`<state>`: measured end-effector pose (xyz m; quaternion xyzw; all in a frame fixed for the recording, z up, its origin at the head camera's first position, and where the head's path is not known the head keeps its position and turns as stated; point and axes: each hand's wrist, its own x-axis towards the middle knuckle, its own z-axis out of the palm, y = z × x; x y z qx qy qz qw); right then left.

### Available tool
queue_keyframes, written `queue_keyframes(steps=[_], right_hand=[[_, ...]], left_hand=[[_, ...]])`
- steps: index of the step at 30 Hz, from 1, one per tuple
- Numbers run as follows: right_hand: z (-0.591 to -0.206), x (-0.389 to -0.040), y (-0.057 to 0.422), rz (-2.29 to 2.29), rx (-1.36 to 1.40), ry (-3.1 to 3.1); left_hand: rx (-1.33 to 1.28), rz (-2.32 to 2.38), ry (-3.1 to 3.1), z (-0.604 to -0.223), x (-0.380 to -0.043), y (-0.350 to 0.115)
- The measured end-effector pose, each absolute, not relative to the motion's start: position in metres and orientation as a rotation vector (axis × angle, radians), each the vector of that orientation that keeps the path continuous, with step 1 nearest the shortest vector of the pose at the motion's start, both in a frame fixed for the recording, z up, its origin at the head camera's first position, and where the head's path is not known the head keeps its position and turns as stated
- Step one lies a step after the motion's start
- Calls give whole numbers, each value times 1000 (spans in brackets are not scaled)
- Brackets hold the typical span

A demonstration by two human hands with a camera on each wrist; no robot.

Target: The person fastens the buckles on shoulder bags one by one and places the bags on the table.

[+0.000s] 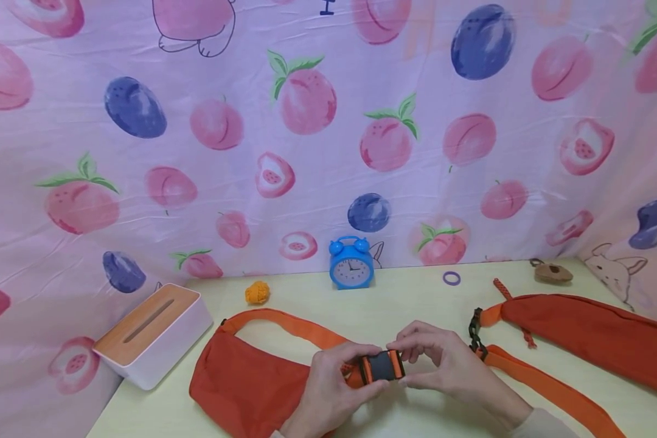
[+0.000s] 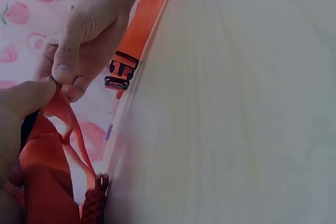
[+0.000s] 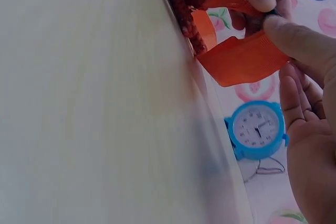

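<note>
Both hands meet at a black side-release buckle (image 1: pixel 382 366) threaded with orange webbing, held over the front of the table. My left hand (image 1: pixel 328 384) pinches its left end between thumb and fingers. At its right end, my right hand (image 1: pixel 446 364) pinches the edge with thumb and index finger, the other fingers bent behind. The buckle is fastened as one piece and belongs to a red-orange bag (image 1: pixel 246 378) lying at the left. A loop of orange strap (image 3: pixel 247 60) hangs below the fingers in the right wrist view, while the buckle itself is mostly hidden there.
A second red-orange bag (image 1: pixel 591 325) lies at the right, its black buckle (image 1: pixel 476 331) toward the middle. A white tissue box with wooden lid (image 1: pixel 161 331) stands left. Along the back are a yellow ball (image 1: pixel 257 292), a blue alarm clock (image 1: pixel 351 267), a purple ring (image 1: pixel 451 273) and a brown pouch (image 1: pixel 553 274).
</note>
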<state>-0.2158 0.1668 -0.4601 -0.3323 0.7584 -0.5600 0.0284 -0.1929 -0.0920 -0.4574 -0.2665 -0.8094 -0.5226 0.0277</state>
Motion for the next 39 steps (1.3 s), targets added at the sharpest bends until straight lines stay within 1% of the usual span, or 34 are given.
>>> queue_keyframes(steps=[5,29,36,39], right_hand=[[-461,-214,162,-1691,-996,2342],[-461,-216,162,-1683,-987,2363],[-462,-217,163,-1563,-1114,2542],[-461,-217,162,-1530,-1101,2612]], left_hand=[[-881,-1574,-2481,-459,-193,-91],[-860,-1510,-2512,-456,-194,-95],[-861,-1435,-2453,-457,-195,-96],[-855,-1417,-2432,-457,-196,-96]])
